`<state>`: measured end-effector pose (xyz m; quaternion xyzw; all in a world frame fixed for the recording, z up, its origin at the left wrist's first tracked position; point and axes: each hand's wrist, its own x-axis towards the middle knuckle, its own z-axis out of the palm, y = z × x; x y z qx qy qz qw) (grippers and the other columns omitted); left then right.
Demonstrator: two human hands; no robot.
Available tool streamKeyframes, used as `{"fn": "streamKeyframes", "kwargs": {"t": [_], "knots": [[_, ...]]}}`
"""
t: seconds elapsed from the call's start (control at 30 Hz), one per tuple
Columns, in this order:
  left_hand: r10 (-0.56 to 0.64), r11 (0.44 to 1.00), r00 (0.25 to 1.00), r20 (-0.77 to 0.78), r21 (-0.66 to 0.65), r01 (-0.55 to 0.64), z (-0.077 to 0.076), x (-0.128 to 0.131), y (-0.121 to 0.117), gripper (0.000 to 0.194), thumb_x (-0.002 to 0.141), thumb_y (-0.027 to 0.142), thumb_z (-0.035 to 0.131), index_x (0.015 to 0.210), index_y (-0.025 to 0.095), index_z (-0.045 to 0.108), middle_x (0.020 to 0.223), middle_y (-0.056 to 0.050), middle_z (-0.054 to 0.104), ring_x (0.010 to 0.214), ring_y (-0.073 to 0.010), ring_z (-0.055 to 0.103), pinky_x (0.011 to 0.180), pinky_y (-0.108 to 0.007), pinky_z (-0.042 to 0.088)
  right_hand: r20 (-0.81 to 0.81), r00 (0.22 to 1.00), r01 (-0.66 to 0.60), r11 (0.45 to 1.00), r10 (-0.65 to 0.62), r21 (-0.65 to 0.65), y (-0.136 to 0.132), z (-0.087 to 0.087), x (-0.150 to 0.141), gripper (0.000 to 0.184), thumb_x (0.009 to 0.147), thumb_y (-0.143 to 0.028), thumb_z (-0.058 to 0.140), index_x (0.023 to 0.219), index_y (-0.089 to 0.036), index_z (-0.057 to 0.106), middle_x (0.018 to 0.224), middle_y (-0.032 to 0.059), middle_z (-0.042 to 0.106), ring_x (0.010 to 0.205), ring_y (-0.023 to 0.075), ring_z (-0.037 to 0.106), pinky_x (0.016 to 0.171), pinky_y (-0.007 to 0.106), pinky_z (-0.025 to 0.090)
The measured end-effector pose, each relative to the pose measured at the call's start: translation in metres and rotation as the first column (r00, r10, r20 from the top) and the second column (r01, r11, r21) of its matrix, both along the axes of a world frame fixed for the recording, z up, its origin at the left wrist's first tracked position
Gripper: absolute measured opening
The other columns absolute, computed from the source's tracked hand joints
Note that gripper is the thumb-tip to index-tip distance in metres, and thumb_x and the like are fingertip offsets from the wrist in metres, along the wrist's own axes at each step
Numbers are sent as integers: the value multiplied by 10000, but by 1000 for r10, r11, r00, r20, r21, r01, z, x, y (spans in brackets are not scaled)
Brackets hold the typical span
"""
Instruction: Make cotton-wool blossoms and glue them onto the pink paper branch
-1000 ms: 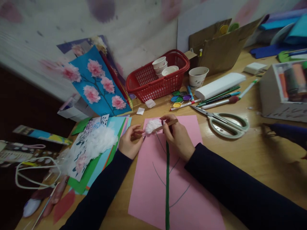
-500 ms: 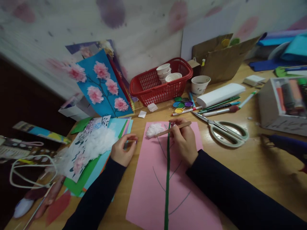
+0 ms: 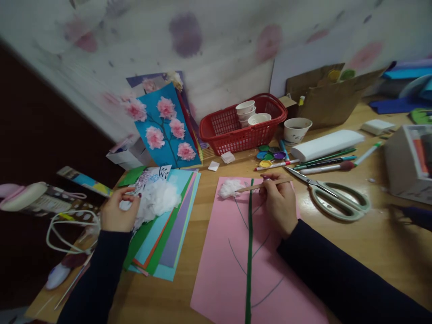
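My right hand [image 3: 279, 200] grips a thin wooden craft stick [image 3: 265, 185] over the upper part of a pink sheet [image 3: 221, 274]. The stick's left tip is at a fluffy white tissue-paper flower [image 3: 231, 188] near the sheet's top left corner. Down the sheet runs a thick green stem [image 3: 249, 252] with thin drawn branches on both sides. My left hand [image 3: 119, 210], thumb and fingers curved apart, hovers by a pile of white tissue-paper pieces [image 3: 160, 198]. Something white shows between its fingers; I cannot tell whether it lies behind them.
Coloured paper sheets [image 3: 175, 247] lie under the pile. Behind stand a blue flower picture [image 3: 162, 150] and a red basket [image 3: 232, 143] holding paper cups. Scissors [image 3: 340, 198], brushes, paint pots [image 3: 270, 155] and a glue gun [image 3: 413, 216] lie to the right. A white cable [image 3: 56, 243] loops at left.
My left hand has moved left from beside the pink sheet to the tissue pile. My right hand keeps the stick at the white flower. The whole view has shifted.
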<state>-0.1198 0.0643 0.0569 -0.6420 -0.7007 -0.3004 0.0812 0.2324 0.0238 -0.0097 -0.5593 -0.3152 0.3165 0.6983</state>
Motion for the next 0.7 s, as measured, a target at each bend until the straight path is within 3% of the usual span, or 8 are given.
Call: {"fn": "streamKeyframes", "kwargs": {"t": [0.07, 0.13, 0.27, 0.37, 0.43, 0.57, 0.7], "knots": [[-34, 993, 998, -43, -115, 29, 0, -1, 14, 307, 738, 282, 541, 1020, 190, 623, 912, -40, 680, 916, -232, 620, 814, -303, 450, 65, 996, 53, 999, -54, 9, 0, 1, 3, 117, 747, -282, 501, 805, -184, 529, 533, -49, 498, 500, 128, 474, 491, 260, 357], [-40, 982, 998, -39, -184, 32, -1, 0, 33, 260, 714, 271, 547, 930, 175, 656, 929, -65, 691, 937, -248, 617, 830, -315, 444, 106, 992, 61, 998, -62, 21, -1, 2, 4, 117, 753, -292, 505, 793, -186, 534, 535, -45, 503, 516, 133, 480, 513, 268, 365], [-1, 966, 1000, 15, -260, 4, -6, 3, 67, 179, 662, 307, 580, 723, 160, 664, 790, -95, 687, 805, -268, 633, 714, -327, 462, 76, 997, -9, 999, 6, 50, -3, 2, 3, 129, 759, -299, 511, 822, -188, 527, 528, -58, 485, 482, 124, 459, 483, 258, 349], [20, 968, 997, 77, -252, 0, -7, 7, 77, 146, 584, 316, 633, 591, 170, 625, 656, -87, 648, 722, -290, 627, 670, -355, 462, 35, 998, -50, 997, 48, 66, -4, 1, 1, 143, 759, -302, 522, 837, -182, 526, 529, -60, 481, 468, 117, 450, 463, 248, 337], [-3, 978, 991, 132, -206, 30, -5, 10, 75, 125, 561, 293, 632, 547, 175, 596, 656, -94, 642, 748, -306, 629, 705, -379, 463, 20, 998, -60, 996, 58, 68, -4, 1, 0, 141, 756, -299, 524, 831, -179, 525, 519, -62, 476, 457, 113, 444, 451, 242, 326], [-156, 985, 950, 270, -23, 168, 4, 29, 59, 144, 626, 331, 568, 604, 188, 567, 957, -136, 670, 997, -302, 595, 845, -373, 453, -12, 998, -62, 995, 63, 81, -3, 0, 1, 136, 746, -287, 524, 829, -180, 526, 515, -63, 479, 448, 109, 441, 437, 234, 318], [-357, 925, 814, 459, 56, 375, 4, 76, 30, 256, 657, 452, 572, 635, 196, 563, 935, -102, 701, 909, -237, 645, 801, -340, 502, -28, 995, -89, 992, 92, 90, -4, -1, 0, 142, 758, -297, 533, 838, -180, 524, 530, -62, 477, 461, 108, 440, 437, 230, 324]]}}
